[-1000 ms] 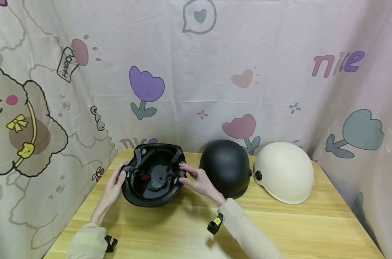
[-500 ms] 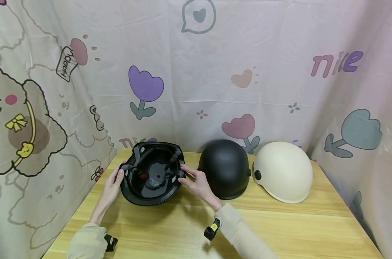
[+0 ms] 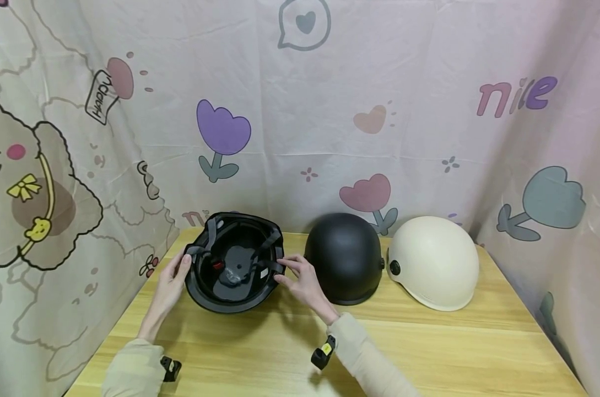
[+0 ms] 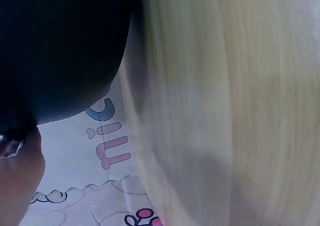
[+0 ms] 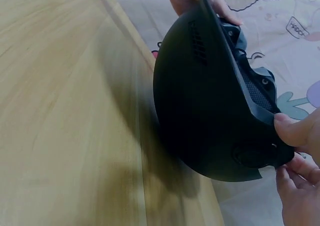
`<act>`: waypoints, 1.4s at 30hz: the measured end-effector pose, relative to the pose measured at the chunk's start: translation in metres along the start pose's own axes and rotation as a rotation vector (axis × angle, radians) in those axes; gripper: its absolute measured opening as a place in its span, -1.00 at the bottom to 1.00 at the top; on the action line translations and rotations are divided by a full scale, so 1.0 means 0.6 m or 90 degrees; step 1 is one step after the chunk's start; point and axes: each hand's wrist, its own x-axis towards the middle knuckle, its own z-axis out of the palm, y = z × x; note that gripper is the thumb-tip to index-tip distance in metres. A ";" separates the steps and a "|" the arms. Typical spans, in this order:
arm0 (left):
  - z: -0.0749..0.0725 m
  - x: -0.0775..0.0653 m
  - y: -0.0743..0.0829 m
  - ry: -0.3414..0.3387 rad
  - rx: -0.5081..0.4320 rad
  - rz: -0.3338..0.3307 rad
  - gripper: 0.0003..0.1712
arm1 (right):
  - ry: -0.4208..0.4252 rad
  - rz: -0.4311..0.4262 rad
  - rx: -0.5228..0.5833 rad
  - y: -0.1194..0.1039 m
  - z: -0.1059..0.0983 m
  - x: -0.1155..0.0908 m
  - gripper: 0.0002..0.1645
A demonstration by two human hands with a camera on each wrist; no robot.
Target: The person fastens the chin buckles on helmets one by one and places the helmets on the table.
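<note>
A black helmet is held at the left of the table with its opening facing the head camera, showing grey straps, a dark liner and a small red part inside. My left hand grips its left rim with the thumb on the near side. At the opposite rim, my right hand pinches the edge beside a strap. The right wrist view shows the dark outer shell with side vents, and the right thumb and fingers clasping its edge. In the left wrist view the shell hides most of the left hand.
A second black helmet sits dome up just right of my right hand. Beside it is a cream helmet, also dome up. The wooden table ends at a printed curtain behind.
The held helmet has risen slightly and tipped, its far edge moving up. My right hand has shifted a little left with it. Both hands keep their hold; the other two helmets stay put.
</note>
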 end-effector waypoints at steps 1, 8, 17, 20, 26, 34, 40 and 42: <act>0.000 0.000 0.001 0.001 -0.010 0.007 -0.36 | 0.001 -0.001 -0.009 -0.001 0.000 -0.001 -0.56; 0.006 -0.002 0.018 0.020 -0.044 0.022 -0.37 | 0.023 -0.021 -0.088 0.005 0.003 -0.001 -0.56; 0.014 0.002 0.030 0.058 -0.083 -0.004 -0.39 | 0.020 0.018 -0.085 0.013 0.010 -0.001 -0.55; 0.016 0.004 0.033 0.064 -0.092 -0.001 -0.40 | 0.011 0.052 -0.043 0.016 0.012 0.001 -0.55; 0.019 0.004 0.041 0.060 -0.099 0.019 -0.40 | -0.002 0.084 0.009 0.021 0.014 0.002 -0.56; 0.020 0.003 0.048 0.039 -0.101 0.043 -0.38 | -0.031 0.074 0.010 0.026 0.018 0.000 -0.56; 0.023 0.001 0.055 0.045 -0.076 0.079 -0.43 | -0.039 0.074 -0.014 0.027 0.020 0.001 -0.55; 0.025 0.001 0.058 0.046 -0.063 0.089 -0.44 | -0.042 0.077 -0.023 0.028 0.022 0.002 -0.53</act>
